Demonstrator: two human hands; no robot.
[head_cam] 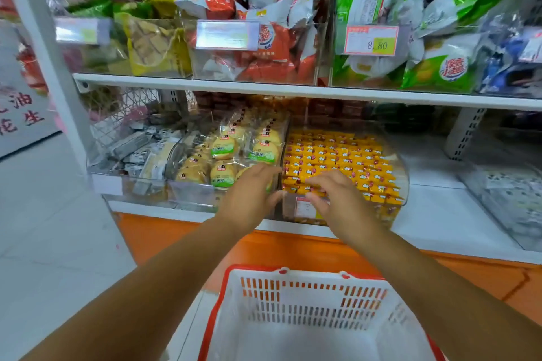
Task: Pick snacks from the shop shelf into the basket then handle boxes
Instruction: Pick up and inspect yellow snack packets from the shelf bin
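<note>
A white basket [308,296] with a red rim sits lowest, empty, between both forearms. Above it the left hand [249,196] reaches with loose, straight fingers to the clear wall between two bins, holding nothing. The right hand [337,199] is spread over the front rows of yellow candies [346,161], fingers slightly bent, with nothing visibly held. Left of the candies lie wrapped round cakes [225,149], then grey packets [140,149]. A white shelf [293,91] overhangs the bins, carrying red bags [264,9], green bags [410,9] and a price tag [371,39].
</note>
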